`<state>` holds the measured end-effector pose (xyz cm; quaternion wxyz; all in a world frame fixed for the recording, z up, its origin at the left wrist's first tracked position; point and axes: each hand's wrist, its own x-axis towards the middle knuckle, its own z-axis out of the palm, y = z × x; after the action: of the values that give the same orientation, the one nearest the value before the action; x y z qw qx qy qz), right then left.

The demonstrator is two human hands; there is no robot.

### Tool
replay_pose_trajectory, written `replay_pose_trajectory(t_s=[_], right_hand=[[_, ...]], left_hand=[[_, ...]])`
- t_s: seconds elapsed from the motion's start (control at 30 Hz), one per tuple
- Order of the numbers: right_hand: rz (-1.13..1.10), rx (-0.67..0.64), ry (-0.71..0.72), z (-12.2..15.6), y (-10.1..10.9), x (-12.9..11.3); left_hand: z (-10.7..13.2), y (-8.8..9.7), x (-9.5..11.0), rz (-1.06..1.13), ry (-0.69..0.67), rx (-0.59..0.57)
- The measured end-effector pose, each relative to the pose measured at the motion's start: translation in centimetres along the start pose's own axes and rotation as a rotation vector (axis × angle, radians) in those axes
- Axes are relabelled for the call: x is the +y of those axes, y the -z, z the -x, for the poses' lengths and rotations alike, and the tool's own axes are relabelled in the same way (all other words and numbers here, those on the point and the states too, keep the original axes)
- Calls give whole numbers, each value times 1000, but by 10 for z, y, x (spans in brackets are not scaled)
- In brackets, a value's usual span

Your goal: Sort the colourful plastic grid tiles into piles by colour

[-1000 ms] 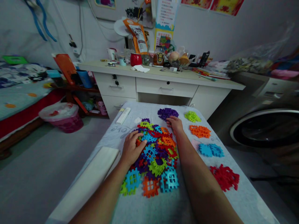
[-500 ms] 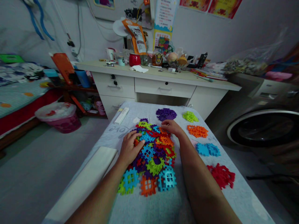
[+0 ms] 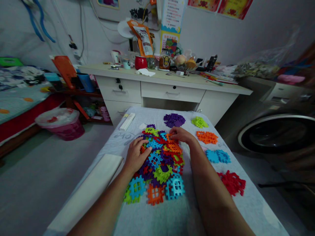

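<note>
A mixed pile of toothed plastic building pieces in blue, purple, red, green and orange lies on the cloth-covered table. My left hand rests on the pile's left side, fingers spread and holding nothing. At the far right of the pile, my right hand has its fingers bent down onto an orange building piece, its fingertips partly hidden. Single-colour heaps lie beyond and to the right: purple pieces, green pieces, orange pieces, blue pieces and red pieces.
A long white board lies along the table's left edge, and a small white box sits farther back. Behind stands a white desk crowded with jars and cups. A washing machine is at right, a pink bin at left.
My right hand's fingers have lowered slightly onto the orange piece at the pile's far edge. My left hand stays in place. The whole view has shifted slightly.
</note>
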<state>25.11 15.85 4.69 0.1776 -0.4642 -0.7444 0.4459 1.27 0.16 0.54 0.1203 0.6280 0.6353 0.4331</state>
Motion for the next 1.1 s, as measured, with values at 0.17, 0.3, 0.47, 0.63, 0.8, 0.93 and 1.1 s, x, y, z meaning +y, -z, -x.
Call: replay_pose_trajectory(t_s=[0.17, 0.3, 0.47, 0.63, 0.8, 0.93, 1.1], right_hand=[[-60, 20, 26, 3, 3, -4], [-89, 34, 41, 10, 14, -10], [-28, 300, 45, 26, 45, -10], [206, 612, -95, 48, 74, -1], [430, 700, -285, 61, 83, 20], [505, 735, -379, 65, 86, 43], [516, 768, -363, 68, 91, 67]], left_hand=[[-1, 0, -1, -4, -3, -9], [-1, 1, -2, -3, 2, -14], [-1, 0, -2, -3, -2, -8], [0, -1, -3, 0, -4, -6], [-1, -1, -3, -4, -11, -13], [-2, 0, -3, -3, -4, -14], [-2, -1, -3, -2, -10, 2]])
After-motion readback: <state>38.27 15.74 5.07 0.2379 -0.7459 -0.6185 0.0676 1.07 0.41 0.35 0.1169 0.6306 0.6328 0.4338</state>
